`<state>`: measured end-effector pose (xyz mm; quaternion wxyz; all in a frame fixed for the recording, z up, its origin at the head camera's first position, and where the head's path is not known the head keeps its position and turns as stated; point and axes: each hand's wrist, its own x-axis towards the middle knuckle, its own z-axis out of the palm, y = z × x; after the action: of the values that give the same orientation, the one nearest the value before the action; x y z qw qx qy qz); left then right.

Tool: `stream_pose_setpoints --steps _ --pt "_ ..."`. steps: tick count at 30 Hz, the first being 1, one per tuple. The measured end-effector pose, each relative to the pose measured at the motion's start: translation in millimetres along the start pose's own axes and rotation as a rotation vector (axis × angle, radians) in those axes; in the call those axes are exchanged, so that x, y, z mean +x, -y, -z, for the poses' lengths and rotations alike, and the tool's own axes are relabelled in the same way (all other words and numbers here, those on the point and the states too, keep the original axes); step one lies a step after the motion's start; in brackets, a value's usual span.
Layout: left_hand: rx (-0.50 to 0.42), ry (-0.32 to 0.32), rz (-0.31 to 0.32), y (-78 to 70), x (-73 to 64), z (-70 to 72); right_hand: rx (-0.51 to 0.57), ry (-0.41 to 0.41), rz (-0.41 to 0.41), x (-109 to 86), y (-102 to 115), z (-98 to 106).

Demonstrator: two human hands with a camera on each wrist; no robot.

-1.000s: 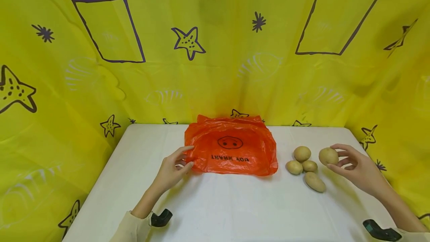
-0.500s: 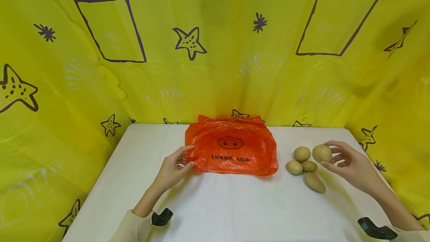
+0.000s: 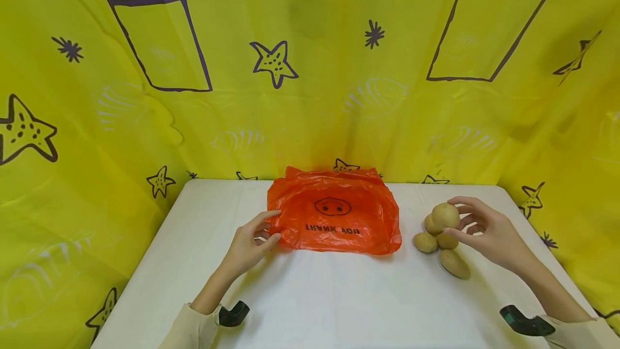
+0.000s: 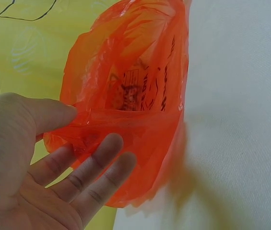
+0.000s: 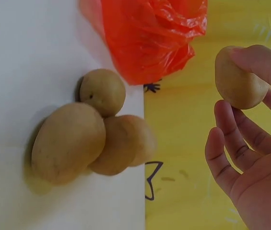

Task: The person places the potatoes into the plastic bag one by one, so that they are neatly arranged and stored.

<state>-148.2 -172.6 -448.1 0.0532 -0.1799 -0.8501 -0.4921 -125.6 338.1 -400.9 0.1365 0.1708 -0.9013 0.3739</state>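
Note:
An orange-red plastic bag (image 3: 334, 214) printed with a pig snout and THANK YOU lies at the back middle of the white table, its mouth spread wide. My left hand (image 3: 254, 244) pinches the bag's left rim, with thumb and index finger meeting there and the other fingers loosely spread in the left wrist view. With thumb and fingertips, my right hand (image 3: 486, 233) holds a round potato (image 5: 241, 81) up over the others. Below it rest several potatoes, including a long potato (image 3: 455, 264) at the front and a small round potato (image 5: 102, 92) nearest the bag.
The white table (image 3: 315, 300) ends at a yellow curtain (image 3: 315, 123) with starfish drawings, which hangs behind and on both sides. A black wrist strap piece (image 3: 233, 314) shows on the left sleeve, and another strap piece (image 3: 525, 321) on the right.
My right hand has carried the held potato leftward and slightly up, so it now overlaps the rear potato of the group. The left hand and the bag have stayed put.

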Motion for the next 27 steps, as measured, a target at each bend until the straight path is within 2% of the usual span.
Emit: stream_pose_setpoints --steps 7,16,27 --pt "-0.008 0.004 0.006 1.9 -0.3 -1.0 0.015 0.027 -0.011 7.6 14 -11" --pt "-0.021 0.002 0.008 1.4 -0.5 -1.4 0.072 0.040 0.022 15.0 26 -28" --pt "-0.059 0.008 -0.011 4.5 0.2 -3.5 0.197 0.101 -0.003 22.3 44 -54"
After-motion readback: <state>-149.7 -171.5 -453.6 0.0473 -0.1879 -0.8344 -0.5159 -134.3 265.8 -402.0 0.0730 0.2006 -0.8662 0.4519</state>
